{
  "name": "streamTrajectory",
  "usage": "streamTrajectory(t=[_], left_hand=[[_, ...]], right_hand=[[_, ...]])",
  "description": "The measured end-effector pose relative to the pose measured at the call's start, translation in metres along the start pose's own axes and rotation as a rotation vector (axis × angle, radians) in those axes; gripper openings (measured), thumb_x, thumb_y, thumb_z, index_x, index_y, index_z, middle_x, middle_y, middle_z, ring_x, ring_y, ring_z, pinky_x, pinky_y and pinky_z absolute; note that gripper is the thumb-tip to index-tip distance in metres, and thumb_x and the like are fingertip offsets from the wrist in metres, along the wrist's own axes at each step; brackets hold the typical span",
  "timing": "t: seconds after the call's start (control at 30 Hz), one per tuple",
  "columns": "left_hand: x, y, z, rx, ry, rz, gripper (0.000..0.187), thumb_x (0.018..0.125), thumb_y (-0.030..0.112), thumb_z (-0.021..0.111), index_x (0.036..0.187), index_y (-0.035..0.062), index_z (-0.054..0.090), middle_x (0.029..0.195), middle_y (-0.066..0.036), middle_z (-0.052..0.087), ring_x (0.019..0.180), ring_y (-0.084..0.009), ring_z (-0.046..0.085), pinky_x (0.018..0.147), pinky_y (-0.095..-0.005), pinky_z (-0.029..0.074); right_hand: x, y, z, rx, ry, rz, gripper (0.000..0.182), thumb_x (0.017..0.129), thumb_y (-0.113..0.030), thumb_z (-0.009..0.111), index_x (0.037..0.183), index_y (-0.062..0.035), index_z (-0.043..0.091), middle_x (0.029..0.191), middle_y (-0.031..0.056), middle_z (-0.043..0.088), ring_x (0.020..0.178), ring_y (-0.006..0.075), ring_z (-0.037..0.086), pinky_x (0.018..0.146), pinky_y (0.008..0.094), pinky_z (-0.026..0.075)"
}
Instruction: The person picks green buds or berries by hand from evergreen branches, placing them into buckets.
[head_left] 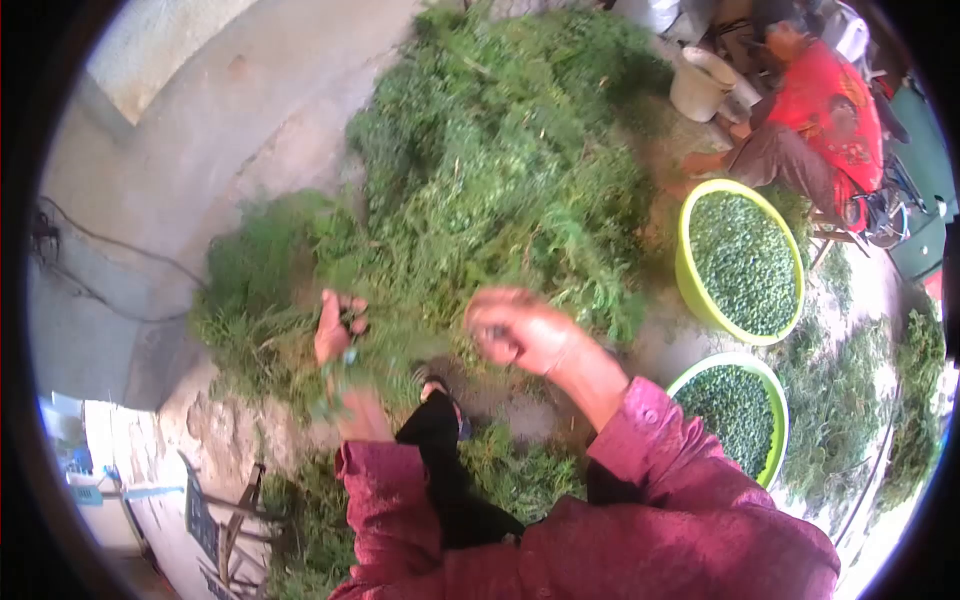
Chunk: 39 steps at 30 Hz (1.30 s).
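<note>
My left hand (pixel 338 325) is in front of the heap of cut greenery, fingers curled in, with small dark spots at them. A blurred green sprig (pixel 345 375) lies across its wrist and seems to be held by it. My right hand (pixel 515 330), smeared by motion, is closed in a fist to the right; whatever it holds is hidden. Behind both hands spreads a large heap of feathery green stems (pixel 510 160). To the right stand a yellow-green tub (pixel 683 265) and a second, nearer tub (pixel 782 420), both filled with small round green pieces.
A person in a red top (pixel 825 120) sits at the upper right beside a pale bucket (pixel 700 85). More greenery (pixel 840 400) covers the ground at the right. A wooden frame (pixel 230 530) stands at the lower left, and a cable (pixel 120 285) runs along the left wall.
</note>
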<state>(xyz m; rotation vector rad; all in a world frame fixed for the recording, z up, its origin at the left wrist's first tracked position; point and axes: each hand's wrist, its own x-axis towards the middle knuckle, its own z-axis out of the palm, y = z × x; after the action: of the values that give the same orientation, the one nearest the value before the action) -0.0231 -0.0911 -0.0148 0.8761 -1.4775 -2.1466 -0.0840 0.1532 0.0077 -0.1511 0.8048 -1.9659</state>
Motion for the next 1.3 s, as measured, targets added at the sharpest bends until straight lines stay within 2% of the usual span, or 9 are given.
streamTrajectory(t=[0.03, 0.17, 0.5, 0.63, 0.7, 0.8, 1.0, 1.07, 1.3], left_hand=[[-0.004, -0.003, 0.011, 0.059, 0.167, 0.029, 0.032, 0.086, 0.039, 0.049, 0.078, 0.0091, 0.055, 0.07, -0.003, 0.057, 0.051, -0.0105, 0.046, 0.046, -0.0244, 0.038], [-0.008, -0.01, 0.022, 0.087, 0.118, -0.003, 0.035, 0.085, 0.037, 0.051, 0.073, 0.004, 0.056, 0.065, -0.006, 0.058, 0.048, -0.0132, 0.047, 0.047, -0.0273, 0.038], [0.009, -0.039, 0.036, -0.009, 0.166, 0.101, 0.033, 0.084, 0.025, 0.057, 0.06, 0.0028, 0.054, 0.062, -0.006, 0.056, 0.05, -0.0149, 0.049, 0.051, -0.03, 0.038], [-0.008, -0.026, 0.05, 0.032, 0.147, 0.016, 0.032, 0.085, 0.024, 0.057, 0.06, 0.0034, 0.053, 0.06, -0.005, 0.055, 0.049, -0.0145, 0.051, 0.045, -0.0295, 0.04], [-0.011, -0.027, 0.052, 0.029, 0.13, -0.004, 0.031, 0.085, 0.024, 0.057, 0.061, 0.0033, 0.053, 0.06, -0.006, 0.056, 0.048, -0.0145, 0.052, 0.043, -0.0292, 0.041], [-0.014, -0.029, 0.056, 0.125, 0.067, 0.002, 0.03, 0.084, 0.022, 0.058, 0.062, 0.0028, 0.053, 0.059, -0.007, 0.056, 0.046, -0.0157, 0.053, 0.039, -0.0285, 0.042], [-0.019, -0.022, 0.051, -0.047, -0.143, -0.188, 0.022, 0.076, 0.016, 0.067, 0.081, -0.0016, 0.055, 0.079, -0.011, 0.06, 0.07, -0.0192, 0.059, 0.047, -0.0331, 0.045], [-0.025, -0.014, 0.046, -0.11, -0.349, -0.239, 0.048, 0.07, 0.01, 0.071, 0.107, -0.0063, 0.045, 0.09, -0.012, 0.059, 0.081, -0.0216, 0.058, 0.05, -0.0358, 0.045], [-0.014, -0.014, 0.037, -0.144, -0.045, -0.181, 0.064, 0.068, 0.002, 0.07, 0.116, -0.0085, 0.03, 0.089, -0.017, 0.058, 0.071, -0.0243, 0.06, 0.05, -0.0349, 0.046]], right_hand=[[0.001, -0.006, 0.0, 0.047, 0.094, -0.046, 0.006, 0.076, -0.007, 0.058, 0.075, -0.0079, 0.052, 0.064, 0.0027, 0.053, 0.046, 0.0084, 0.044, 0.034, 0.0187, 0.028], [0.004, -0.021, -0.009, 0.056, 0.254, -0.234, 0.006, 0.078, -0.004, 0.055, 0.084, -0.0052, 0.054, 0.074, 0.0084, 0.059, 0.053, 0.0097, 0.049, 0.037, 0.0169, 0.032], [0.004, -0.011, -0.003, -0.351, 0.188, -0.34, 0.011, 0.076, -0.013, 0.067, 0.077, -0.0055, 0.058, 0.065, -0.004, 0.05, 0.049, 0.0004, 0.037, 0.039, 0.0153, 0.024], [0.005, -0.012, -0.003, -0.478, 0.276, -0.403, 0.015, 0.072, -0.013, 0.07, 0.079, -0.0044, 0.06, 0.065, -0.0037, 0.052, 0.051, 0.0024, 0.041, 0.043, 0.0168, 0.031], [0.012, -0.003, 0.001, -0.949, 0.327, -0.595, 0.019, 0.069, -0.012, 0.072, 0.081, -0.0037, 0.061, 0.067, -0.003, 0.056, 0.055, 0.006, 0.047, 0.051, 0.02, 0.04], [0.009, 0.001, 0.011, -1.184, 0.39, -0.49, 0.016, 0.072, -0.012, 0.069, 0.081, -0.0015, 0.061, 0.067, 0.0025, 0.059, 0.06, 0.0082, 0.051, 0.057, 0.0236, 0.043], [0.017, 0.004, -0.007, -1.081, 0.376, -0.434, 0.021, 0.078, -0.018, 0.063, 0.078, 0.0022, 0.059, 0.062, 0.0093, 0.056, 0.057, 0.0098, 0.049, 0.055, 0.0268, 0.042], [0.013, -0.007, -0.008, -1.156, 0.466, -0.421, 0.02, 0.08, -0.018, 0.06, 0.078, 0.0017, 0.059, 0.06, 0.0069, 0.055, 0.054, 0.0085, 0.046, 0.053, 0.0261, 0.041], [-0.001, -0.022, 0.004, -0.963, 0.514, -0.249, 0.02, 0.083, -0.016, 0.056, 0.069, -0.0006, 0.059, 0.054, 0.0002, 0.05, 0.049, 0.0067, 0.04, 0.042, 0.0232, 0.035]])
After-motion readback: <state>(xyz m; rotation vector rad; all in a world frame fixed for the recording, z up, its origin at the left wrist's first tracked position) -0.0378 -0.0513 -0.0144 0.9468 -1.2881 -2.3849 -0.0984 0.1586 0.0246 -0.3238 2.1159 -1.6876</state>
